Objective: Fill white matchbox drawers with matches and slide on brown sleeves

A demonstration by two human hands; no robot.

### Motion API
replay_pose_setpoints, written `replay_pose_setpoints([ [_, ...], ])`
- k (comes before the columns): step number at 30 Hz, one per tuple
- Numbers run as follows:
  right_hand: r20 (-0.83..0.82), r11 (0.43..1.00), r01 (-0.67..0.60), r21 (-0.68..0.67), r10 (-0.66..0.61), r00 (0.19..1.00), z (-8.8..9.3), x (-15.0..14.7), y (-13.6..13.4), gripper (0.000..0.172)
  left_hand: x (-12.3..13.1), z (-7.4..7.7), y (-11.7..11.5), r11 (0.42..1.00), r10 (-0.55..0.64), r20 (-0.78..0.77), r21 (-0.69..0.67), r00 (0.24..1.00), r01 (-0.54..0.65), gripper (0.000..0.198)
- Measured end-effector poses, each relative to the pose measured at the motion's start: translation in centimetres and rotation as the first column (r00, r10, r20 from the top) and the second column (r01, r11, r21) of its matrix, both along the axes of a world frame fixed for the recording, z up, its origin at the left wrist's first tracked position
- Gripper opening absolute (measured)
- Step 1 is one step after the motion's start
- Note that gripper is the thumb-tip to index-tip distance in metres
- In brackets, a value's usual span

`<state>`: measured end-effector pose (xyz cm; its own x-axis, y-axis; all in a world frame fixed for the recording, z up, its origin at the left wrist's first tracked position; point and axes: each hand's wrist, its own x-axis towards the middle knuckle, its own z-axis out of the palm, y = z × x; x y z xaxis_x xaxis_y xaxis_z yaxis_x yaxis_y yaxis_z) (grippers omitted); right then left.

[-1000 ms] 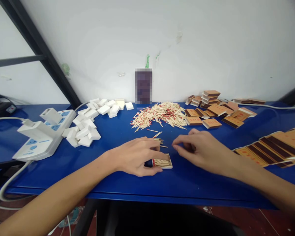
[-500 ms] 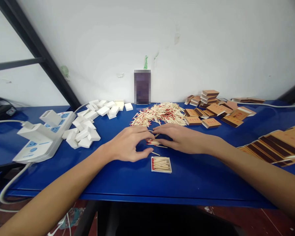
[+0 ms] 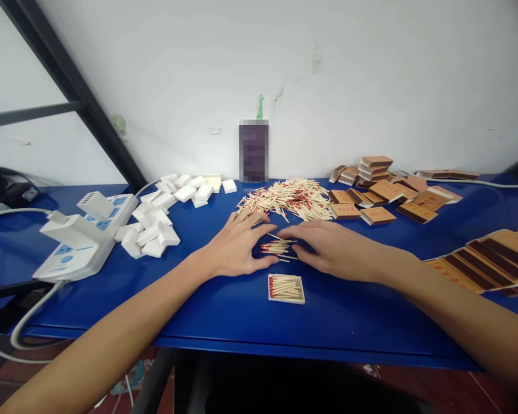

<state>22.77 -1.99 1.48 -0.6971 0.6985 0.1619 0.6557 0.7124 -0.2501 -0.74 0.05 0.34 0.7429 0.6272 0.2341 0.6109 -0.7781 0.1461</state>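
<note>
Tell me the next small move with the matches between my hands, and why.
Probably squeeze the small bundle of matches together and carry it to the open tray just nearer you: left hand and right hand flank it, and the tray holds some matches.

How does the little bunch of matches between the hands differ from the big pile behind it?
The bunch holds few sticks; the pile holds very many. The bunch lies roughly parallel, red heads mostly leftward; the pile is criss-crossed. The bunch sits between the left hand and right hand; the pile lies farther back, nearer the wall. Both are red-headed wooden matches on the blue table.
</note>
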Motion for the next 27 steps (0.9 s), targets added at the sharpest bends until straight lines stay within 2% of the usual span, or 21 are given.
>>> replay_pose_setpoints([
  [3, 0.032, 0.999, 0.042, -0.023, -0.041, 0.999, 0.1, 0.3, 0.0, 0.038, 0.3, -0.1, 0.2, 1.000, 0.008, -0.015, -0.010, 1.000, -0.008, 0.048],
  [7, 0.051, 0.999, 0.034, -0.020, -0.033, 0.998, -0.1, 0.4, 0.2, 0.040, 0.5, 0.0, 0.2, 1.000, -0.011, 0.006, -0.020, 1.000, 0.011, 0.034],
  [14, 0.010, 0.997, 0.044, 0.056, -0.045, 0.999, -1.1, -0.4, 0.5, 0.023, 0.7, 0.4, 0.2, 0.995, -0.042, 0.012, -0.084, 0.999, 0.043, 0.025],
  [19, -0.035, 0.998, 0.061, 0.027, -0.060, 0.998, -1.4, -0.6, 0.7, 0.014, 0.8, 0.2, 0.3, 0.996, -0.052, 0.011, -0.073, 0.999, 0.053, 0.023],
  [23, -0.032, 0.996, 0.087, -0.002, -0.087, 0.996, -0.6, -0.5, 0.4, 0.010, 0.9, 0.2, 0.1, 0.995, -0.070, 0.023, -0.069, 0.997, 0.071, 0.021],
  [27, -0.072, 0.998, 0.047, -0.038, -0.050, 0.996, 1.3, 0.1, -0.7, 0.012, 0.9, 1.0, -1.0, 0.990, -0.117, 0.127, -0.066, 0.985, 0.127, 0.018],
])
